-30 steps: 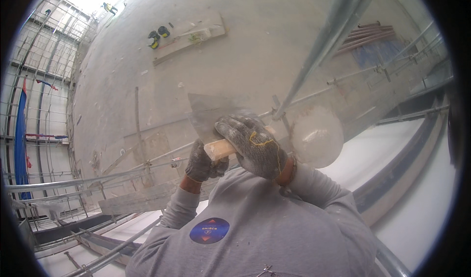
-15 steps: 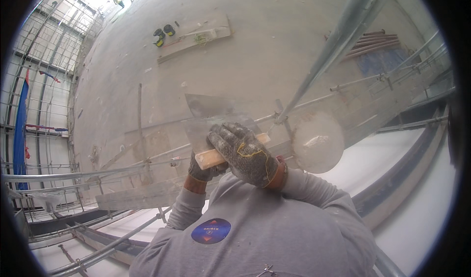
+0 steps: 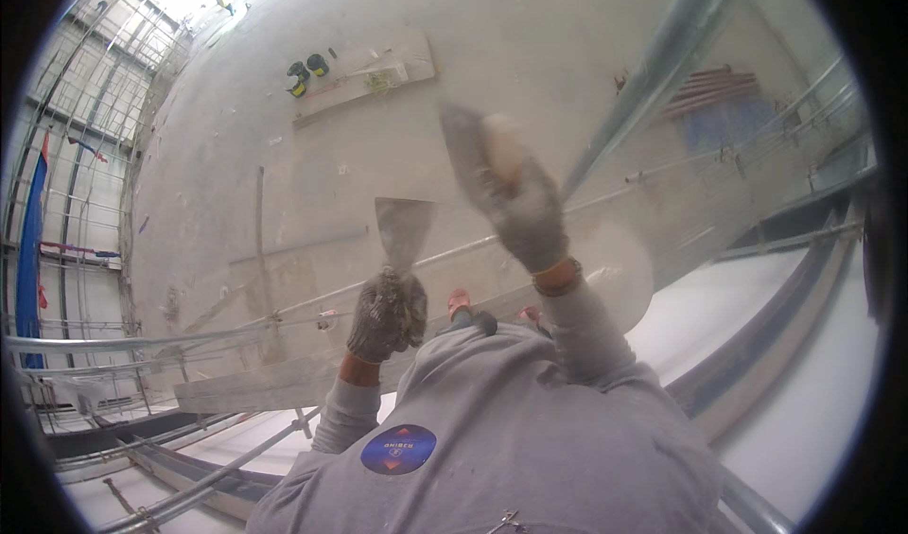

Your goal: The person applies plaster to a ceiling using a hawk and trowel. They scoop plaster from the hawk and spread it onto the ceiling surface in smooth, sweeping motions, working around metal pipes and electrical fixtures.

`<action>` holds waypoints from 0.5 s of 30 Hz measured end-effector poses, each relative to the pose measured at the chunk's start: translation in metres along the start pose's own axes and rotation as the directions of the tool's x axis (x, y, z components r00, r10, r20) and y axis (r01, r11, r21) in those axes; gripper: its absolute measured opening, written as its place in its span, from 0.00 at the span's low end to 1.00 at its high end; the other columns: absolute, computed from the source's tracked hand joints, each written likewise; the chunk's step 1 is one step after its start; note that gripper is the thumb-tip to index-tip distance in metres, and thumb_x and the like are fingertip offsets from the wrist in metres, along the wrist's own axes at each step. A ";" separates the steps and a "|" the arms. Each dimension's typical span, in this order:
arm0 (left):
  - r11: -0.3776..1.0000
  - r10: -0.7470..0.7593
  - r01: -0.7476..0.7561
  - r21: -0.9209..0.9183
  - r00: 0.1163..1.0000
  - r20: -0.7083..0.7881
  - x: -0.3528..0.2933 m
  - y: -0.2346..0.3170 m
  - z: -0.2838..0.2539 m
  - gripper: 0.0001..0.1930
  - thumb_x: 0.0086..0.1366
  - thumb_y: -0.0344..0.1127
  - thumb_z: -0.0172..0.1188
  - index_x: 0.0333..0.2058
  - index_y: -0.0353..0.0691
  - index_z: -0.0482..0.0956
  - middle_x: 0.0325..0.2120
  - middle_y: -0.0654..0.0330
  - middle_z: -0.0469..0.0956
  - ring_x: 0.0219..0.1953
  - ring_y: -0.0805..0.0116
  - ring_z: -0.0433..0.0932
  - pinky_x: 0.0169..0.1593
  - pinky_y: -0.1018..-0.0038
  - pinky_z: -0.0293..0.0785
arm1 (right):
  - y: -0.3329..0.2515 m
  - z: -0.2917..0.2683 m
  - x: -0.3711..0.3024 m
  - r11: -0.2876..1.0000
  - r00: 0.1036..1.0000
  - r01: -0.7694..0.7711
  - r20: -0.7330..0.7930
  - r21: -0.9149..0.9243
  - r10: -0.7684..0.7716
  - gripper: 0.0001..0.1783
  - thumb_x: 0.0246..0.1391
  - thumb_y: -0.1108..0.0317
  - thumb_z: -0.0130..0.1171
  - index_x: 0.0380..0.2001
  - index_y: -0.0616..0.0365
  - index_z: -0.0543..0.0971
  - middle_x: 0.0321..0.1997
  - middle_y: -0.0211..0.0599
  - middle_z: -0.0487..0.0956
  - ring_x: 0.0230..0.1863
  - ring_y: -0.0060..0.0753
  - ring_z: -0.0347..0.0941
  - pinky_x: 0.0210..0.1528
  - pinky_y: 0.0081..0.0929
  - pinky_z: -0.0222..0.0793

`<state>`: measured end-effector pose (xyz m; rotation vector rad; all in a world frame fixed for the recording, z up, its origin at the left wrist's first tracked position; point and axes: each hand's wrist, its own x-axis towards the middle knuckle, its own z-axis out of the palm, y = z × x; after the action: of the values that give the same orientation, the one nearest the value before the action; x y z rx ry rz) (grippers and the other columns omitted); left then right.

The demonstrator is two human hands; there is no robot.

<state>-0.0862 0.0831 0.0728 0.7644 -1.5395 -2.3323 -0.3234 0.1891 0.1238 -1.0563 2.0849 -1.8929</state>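
Note:
My left hand (image 3: 386, 315), in a grey work glove, is closed round a putty knife. Its broad, smeared blade (image 3: 404, 229) points up and away from me. Farther out and to the right, my gloved right hand (image 3: 532, 217) grips a plastering trowel by its light wooden handle (image 3: 503, 151). The trowel's flat blade (image 3: 461, 146) is tilted on edge and smeared by motion. The two tools are apart from each other. To the right of my body, partly behind my right forearm, is a round pale tub (image 3: 636, 297) with a whitish lump in it.
A thick metal scaffold pole (image 3: 648, 85) slants up at the right, and a thin rail (image 3: 454, 252) crosses before me. Below lie a pale board (image 3: 416, 56) beside black buckets (image 3: 317, 64), and reddish pipes (image 3: 714, 89). A person (image 3: 223, 2) stands far off.
My hands have separated. The right one has swung up and away to the right with the trowel, while the left stays low with the putty knife now upright.

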 end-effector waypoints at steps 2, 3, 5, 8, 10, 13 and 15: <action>0.992 0.108 -0.104 0.079 0.992 -0.059 -0.002 0.012 0.005 0.31 0.74 0.63 0.45 0.28 0.38 0.71 0.15 0.59 0.73 0.08 0.71 0.69 0.09 0.79 0.62 | 0.002 -0.010 0.009 0.894 0.975 -0.186 -0.036 0.407 0.219 0.16 0.65 0.58 0.60 0.49 0.58 0.77 0.34 0.35 0.81 0.34 0.39 0.80 0.37 0.33 0.78; 0.987 0.135 -0.131 0.095 0.990 -0.043 -0.010 0.025 0.014 0.31 0.74 0.63 0.44 0.27 0.39 0.71 0.14 0.59 0.73 0.08 0.71 0.69 0.09 0.79 0.62 | 0.003 -0.016 0.012 0.770 0.943 -0.261 -0.016 0.583 0.332 0.18 0.66 0.54 0.60 0.47 0.57 0.78 0.31 0.33 0.80 0.30 0.38 0.80 0.35 0.34 0.78; 0.971 0.157 -0.170 0.169 0.984 0.084 -0.020 0.037 0.024 0.27 0.76 0.58 0.44 0.36 0.36 0.73 0.16 0.58 0.74 0.10 0.71 0.71 0.13 0.78 0.65 | 0.056 -0.012 0.016 0.160 0.857 -0.436 0.354 0.886 0.375 0.22 0.65 0.47 0.58 0.45 0.56 0.78 0.28 0.31 0.79 0.28 0.35 0.79 0.31 0.34 0.77; 0.909 -0.028 -0.069 0.412 0.974 0.225 -0.036 0.066 0.058 0.21 0.77 0.44 0.49 0.56 0.32 0.74 0.25 0.50 0.81 0.19 0.65 0.79 0.25 0.71 0.76 | 0.101 0.009 0.014 -0.206 0.773 -0.585 0.616 0.784 0.150 0.26 0.66 0.40 0.52 0.41 0.53 0.75 0.25 0.23 0.77 0.27 0.27 0.78 0.30 0.29 0.77; 0.805 -0.037 -0.122 0.581 0.966 0.254 -0.029 0.080 0.078 0.28 0.75 0.45 0.49 0.68 0.34 0.63 0.51 0.41 0.79 0.34 0.50 0.84 0.44 0.61 0.78 | 0.120 0.028 0.003 -0.175 0.735 -0.639 0.662 0.749 0.149 0.31 0.63 0.35 0.54 0.42 0.55 0.79 0.27 0.29 0.80 0.26 0.33 0.79 0.25 0.34 0.75; 0.763 0.052 -0.192 0.618 0.970 0.237 -0.017 0.084 0.089 0.28 0.76 0.45 0.47 0.68 0.36 0.63 0.59 0.40 0.73 0.45 0.43 0.82 0.52 0.58 0.77 | 0.117 0.042 -0.023 -0.370 0.653 -0.732 0.744 0.572 -0.143 0.32 0.64 0.36 0.53 0.50 0.57 0.75 0.34 0.32 0.81 0.37 0.32 0.82 0.35 0.36 0.80; 0.644 0.269 -0.392 0.657 0.920 0.284 -0.002 0.065 0.079 0.27 0.77 0.46 0.46 0.68 0.36 0.63 0.58 0.40 0.74 0.49 0.43 0.81 0.53 0.57 0.77 | 0.096 0.037 -0.046 -0.300 0.619 -0.746 0.785 0.594 0.017 0.29 0.65 0.41 0.54 0.51 0.58 0.75 0.37 0.32 0.81 0.40 0.31 0.81 0.39 0.33 0.80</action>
<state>-0.1333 0.1190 0.1564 0.3576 -2.4555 -1.5247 -0.3081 0.1812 0.0125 -0.1142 0.0539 -1.6207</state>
